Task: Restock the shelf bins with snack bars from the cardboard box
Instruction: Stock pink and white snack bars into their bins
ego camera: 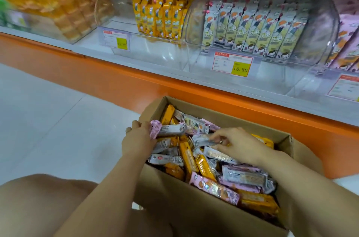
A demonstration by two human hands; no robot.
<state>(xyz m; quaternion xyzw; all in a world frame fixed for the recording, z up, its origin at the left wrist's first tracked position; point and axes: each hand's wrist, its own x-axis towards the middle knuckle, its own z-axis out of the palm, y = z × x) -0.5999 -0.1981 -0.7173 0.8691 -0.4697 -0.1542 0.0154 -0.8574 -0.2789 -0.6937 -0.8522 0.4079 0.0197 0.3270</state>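
Note:
An open cardboard box (217, 115) stands on the floor, filled with several loose snack bars in yellow, pink and silver-grey wrappers. My left hand (138, 136) at the box's left side is shut on a small bundle of bars (165, 130), pink and silver ends showing. My right hand (239, 144) reaches into the box's middle, fingers pinching a silver-grey bar (202, 139). On the shelf above, one clear bin holds upright yellow bars (159, 17); the clear bin (320, 42) to its right holds a row of white-grey bars (250, 29).
An orange shelf base (136, 83) runs diagonally behind the box. Price tags (232, 64) hang on the bin fronts. A further bin with pink bars (345, 46) is at far right, orange packs (58, 3) at left. White tiled floor (48, 120) lies left; my knee (38, 207) is bottom left.

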